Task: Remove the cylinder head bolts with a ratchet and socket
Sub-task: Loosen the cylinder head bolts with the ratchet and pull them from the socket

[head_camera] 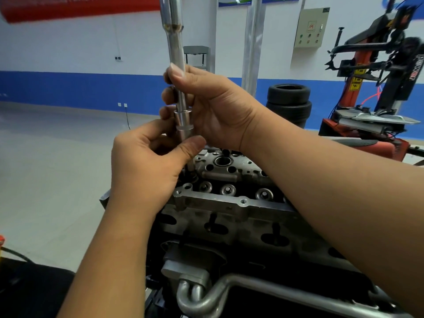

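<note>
A long, polished silver steel extension bar (176,60) stands almost upright in the middle of the view, its upper end widening into a thicker collar before it runs out past the top edge. At its lower end sits a short, bright metal cylindrical socket (184,125), stepped with two raised rings, pointing down toward the left end of the grey cast-aluminium cylinder head (229,198).

The right hand (206,106) is wrapped around the bar from the right, thumb laid up along the shaft and fingers curled behind it, gripping just above the socket. The left hand (149,161) comes up from below and pinches the bottom of the socket between thumb and curled fingers. Below the left thumb a thin dark stem continues down into the head; whether it is a bolt cannot be told.

The cylinder head lies across the lower middle of the view, with round valve-spring caps in a row, a large round bore near its far side, and dark oval ports along its near face. Bent silver metal pipes (202,297) run under it.

Behind, two stacked black tyres (289,102) stand by the blue-and-white wall, with a red and black tyre-changing machine (376,88) to their right.
</note>
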### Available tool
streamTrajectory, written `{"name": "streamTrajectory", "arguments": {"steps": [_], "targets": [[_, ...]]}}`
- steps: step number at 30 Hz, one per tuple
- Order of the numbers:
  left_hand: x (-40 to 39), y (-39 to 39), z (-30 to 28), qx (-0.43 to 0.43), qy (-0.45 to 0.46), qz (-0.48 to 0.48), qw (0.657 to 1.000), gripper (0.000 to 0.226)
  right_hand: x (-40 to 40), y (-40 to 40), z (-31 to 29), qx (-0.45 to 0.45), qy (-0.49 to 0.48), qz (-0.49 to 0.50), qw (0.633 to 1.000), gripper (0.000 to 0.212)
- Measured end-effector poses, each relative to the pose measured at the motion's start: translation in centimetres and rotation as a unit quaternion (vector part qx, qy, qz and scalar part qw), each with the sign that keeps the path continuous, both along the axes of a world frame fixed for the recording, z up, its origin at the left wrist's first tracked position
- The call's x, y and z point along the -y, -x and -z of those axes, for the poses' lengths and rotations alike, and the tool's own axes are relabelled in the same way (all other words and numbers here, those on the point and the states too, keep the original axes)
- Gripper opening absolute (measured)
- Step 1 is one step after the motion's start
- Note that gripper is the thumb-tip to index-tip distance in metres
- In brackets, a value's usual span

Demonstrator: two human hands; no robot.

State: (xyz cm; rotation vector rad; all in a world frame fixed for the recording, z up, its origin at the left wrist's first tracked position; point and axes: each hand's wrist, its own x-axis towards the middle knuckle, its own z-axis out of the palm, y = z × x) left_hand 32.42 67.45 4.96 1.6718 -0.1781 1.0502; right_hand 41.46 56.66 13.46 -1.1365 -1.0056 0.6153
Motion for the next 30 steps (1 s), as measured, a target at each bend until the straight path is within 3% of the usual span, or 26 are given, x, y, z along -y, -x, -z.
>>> {"name": "streamTrajectory", "arguments": {"steps": [5, 12, 14, 17, 24, 27, 30], "targets": [[-0.28, 0.4, -0.11, -0.037, -0.019, 0.074, 0.996, 0.023, 0.17, 0.12, -0.21, -0.013, 0.004, -0.01, 1.0, 0.013], [0.23, 0.32, 0.11, -0.009, -0.001, -0.016, 1.0, 0.017, 0.08, 0.08, -0.18, 0.004, 0.007, 0.014, 1.0, 0.017], [0.06, 0.4, -0.06, -0.024, -0.003, 0.028, 0.999, 0.011, 0.1, -0.05, -0.14, 0.003, 0.006, 0.015, 1.0, 0.015], [-0.45, 0.52, -0.11, -0.041, -0.009, 0.079, 0.996, 0.02, 0.11, -0.32, -0.04, -0.006, 0.004, 0.002, 1.0, 0.011], [0.1, -0.03, 0.13, -0.001, 0.008, -0.023, 1.0, 0.016, -0.09, -0.27, 0.11, 0.004, 0.011, 0.014, 1.0, 0.014], [-0.12, 0.07, 0.01, -0.015, 0.004, 0.021, 1.0, 0.008, 0.0, -0.16, -0.01, 0.002, 0.013, 0.013, 1.0, 0.014], [-0.32, 0.22, -0.04, -0.03, 0.013, 0.057, 0.998, 0.02, 0.03, -0.11, -0.07, -0.006, 0.017, 0.009, 1.0, 0.014]]}}
